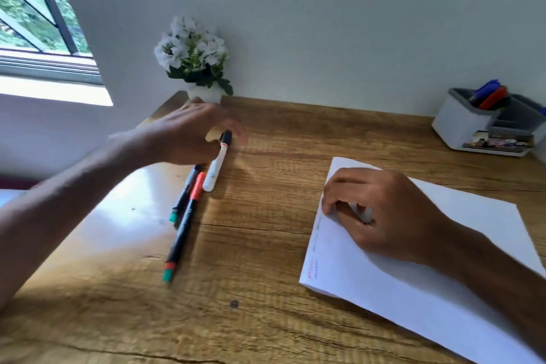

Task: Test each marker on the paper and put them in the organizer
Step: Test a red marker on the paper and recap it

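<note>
Three markers lie side by side on the wooden desk: a white marker with a black cap (216, 167), a black marker with an orange cap (184, 223) and a dark marker with a teal end (183, 193). My left hand (189, 134) hovers over the white marker's capped end, fingers spread and blurred, holding nothing. My right hand (375, 210) rests on the white paper (413, 289), fingers curled; whether it holds anything is hidden. Faint red and blue test marks show along the paper's left edge. The white organizer (469, 127) at the back right holds blue and orange markers.
A white pot of white flowers (196, 59) stands against the back wall just behind my left hand. A window is at the far left. The desk's left edge runs close to the markers.
</note>
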